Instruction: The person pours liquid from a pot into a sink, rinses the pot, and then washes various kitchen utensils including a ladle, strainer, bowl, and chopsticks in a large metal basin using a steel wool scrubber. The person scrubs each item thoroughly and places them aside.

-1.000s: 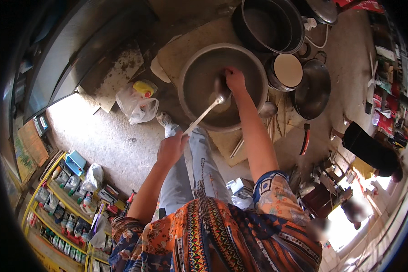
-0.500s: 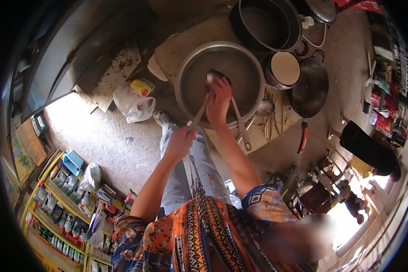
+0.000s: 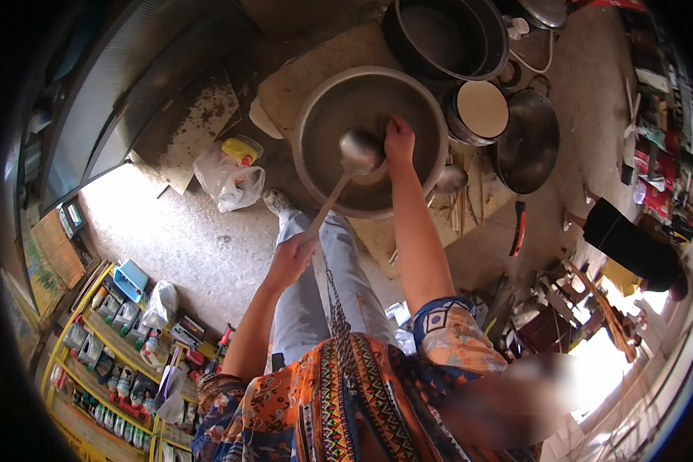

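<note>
Fingers of your left hand [image 3: 290, 260] hold the ladle [image 3: 357, 160], its head over the basin's [image 3: 371, 71] middle. Right hand [image 3: 399, 144] beside it; grip: can't tell. I'd steady the ladle within the rim.

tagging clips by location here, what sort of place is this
Possibly a workshop or storeroom also used for washing cookware: yellow-edged shelves packed with bottles, a wide metal basin, and a dark, wok-like pan beyond it.
</note>
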A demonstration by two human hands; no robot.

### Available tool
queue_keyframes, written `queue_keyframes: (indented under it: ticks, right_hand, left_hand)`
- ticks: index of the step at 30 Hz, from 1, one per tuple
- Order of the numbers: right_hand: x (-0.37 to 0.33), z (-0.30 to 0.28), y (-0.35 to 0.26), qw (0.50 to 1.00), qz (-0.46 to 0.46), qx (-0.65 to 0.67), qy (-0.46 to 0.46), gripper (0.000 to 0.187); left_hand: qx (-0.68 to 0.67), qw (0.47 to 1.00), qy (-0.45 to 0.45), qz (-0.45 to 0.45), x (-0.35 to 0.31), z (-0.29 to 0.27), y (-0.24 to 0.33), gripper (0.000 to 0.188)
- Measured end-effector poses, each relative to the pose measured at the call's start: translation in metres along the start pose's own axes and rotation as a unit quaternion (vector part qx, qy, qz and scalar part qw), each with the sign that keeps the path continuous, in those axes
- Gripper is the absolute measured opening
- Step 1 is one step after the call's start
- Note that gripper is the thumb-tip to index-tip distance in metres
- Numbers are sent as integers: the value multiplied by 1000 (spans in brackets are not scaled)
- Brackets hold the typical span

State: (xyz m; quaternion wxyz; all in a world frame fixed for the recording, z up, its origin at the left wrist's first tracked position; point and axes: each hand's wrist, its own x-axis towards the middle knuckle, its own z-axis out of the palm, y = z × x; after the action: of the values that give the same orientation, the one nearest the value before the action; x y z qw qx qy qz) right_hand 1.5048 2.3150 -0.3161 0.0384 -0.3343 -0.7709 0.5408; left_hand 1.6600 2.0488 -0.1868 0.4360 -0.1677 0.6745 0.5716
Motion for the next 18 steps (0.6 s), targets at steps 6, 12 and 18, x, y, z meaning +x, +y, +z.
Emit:
queue_keyframes:
  ticks: [6,12,18]
  right_hand:
    - [8,0,0,988,-86,-127,-34,21]
    - [-83,-9,-61,966,-235,-45,-96,24]
    - [-93,-13,-77,949,-252,-160,-98,27]
  left_hand:
    - [65,997,24,30,10,-4,-7,25]
    - [62,997,38,40,11,-2,12,26]
    - [82,996,41,24,-1,7,36,26]
